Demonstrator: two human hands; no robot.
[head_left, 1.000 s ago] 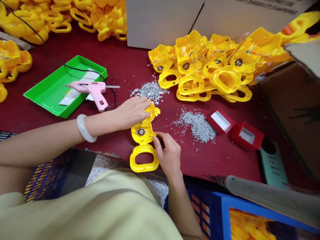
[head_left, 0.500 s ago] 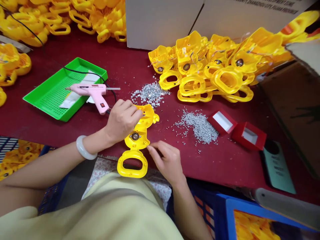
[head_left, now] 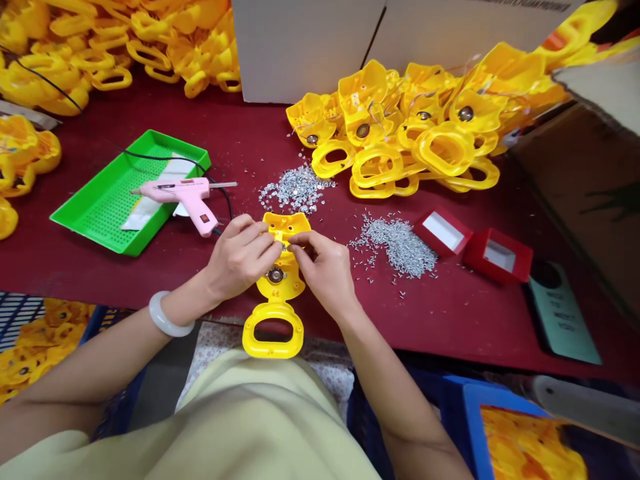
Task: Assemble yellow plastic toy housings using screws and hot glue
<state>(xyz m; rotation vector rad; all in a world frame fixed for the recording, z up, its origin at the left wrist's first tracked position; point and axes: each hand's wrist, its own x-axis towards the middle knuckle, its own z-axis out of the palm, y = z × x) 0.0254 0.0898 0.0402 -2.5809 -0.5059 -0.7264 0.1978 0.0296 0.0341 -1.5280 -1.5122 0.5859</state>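
Observation:
A yellow plastic toy shell [head_left: 281, 288], hollow side up, lies at the table's near edge. Its loop handle [head_left: 273, 332] points towards me over my lap. A round metal speaker-like part sits in its lower half. My left hand [head_left: 244, 257], with a white bangle on the wrist, is closed at the shell's left edge, fingers bent over its middle. From the right, my right hand [head_left: 326, 267] reaches over the shell, thumb and forefinger pinched near a small metallic bit at its centre. Whatever the pinch holds is too small to make out.
A pink glue gun [head_left: 183, 197] rests across a green tray [head_left: 85, 213] at left. Beyond the shell are piles of small metal discs [head_left: 296, 189] and screws [head_left: 403, 247]. Red boxes [head_left: 497, 257], a phone [head_left: 563, 313] and heaped yellow shells [head_left: 380, 163] lie at right.
My right hand has moved up and left, from the shell's lower right edge to its middle. The shell has turned straighter, and my left hand has shifted slightly down.

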